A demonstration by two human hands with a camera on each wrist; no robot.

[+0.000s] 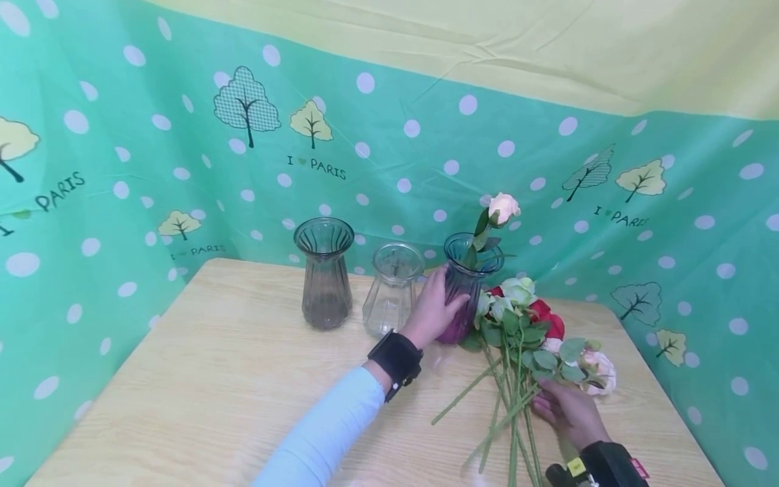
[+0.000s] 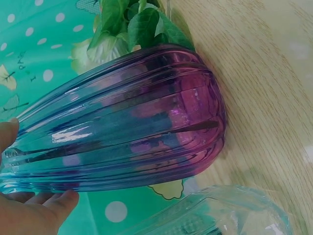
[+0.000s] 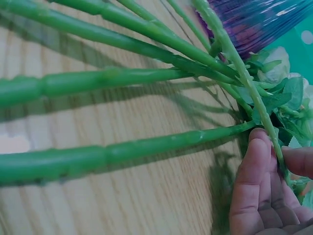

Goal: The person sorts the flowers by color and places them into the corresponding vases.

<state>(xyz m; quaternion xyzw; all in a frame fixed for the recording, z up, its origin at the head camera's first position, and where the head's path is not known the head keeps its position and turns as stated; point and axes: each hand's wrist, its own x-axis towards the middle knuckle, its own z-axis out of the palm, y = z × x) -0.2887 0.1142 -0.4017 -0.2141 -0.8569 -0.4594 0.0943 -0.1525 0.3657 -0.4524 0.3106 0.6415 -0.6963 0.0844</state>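
My left hand (image 1: 433,310) grips a ribbed glass vase (image 2: 146,117), blue at the top and purple at the base, with the thumb on one side and fingers on the other. A pale pink rose (image 1: 503,208) with leaves stands in that vase. At the right, my right hand (image 1: 572,411) pinches a green rose stem (image 3: 252,88) between thumb and fingers, just below the leaves. A pale pink bloom (image 1: 599,372) lies beside this hand. Under and around the pinched stem, several other stems (image 3: 142,149) spread across the table.
Left of the held vase stand a clear glass vase (image 1: 389,297) and a grey glass vase (image 1: 326,291). Red roses (image 1: 550,321) and whitish-green roses (image 1: 518,291) lie against the held vase's right side. A green dotted curtain (image 1: 414,162) hangs behind the wooden table (image 1: 225,379).
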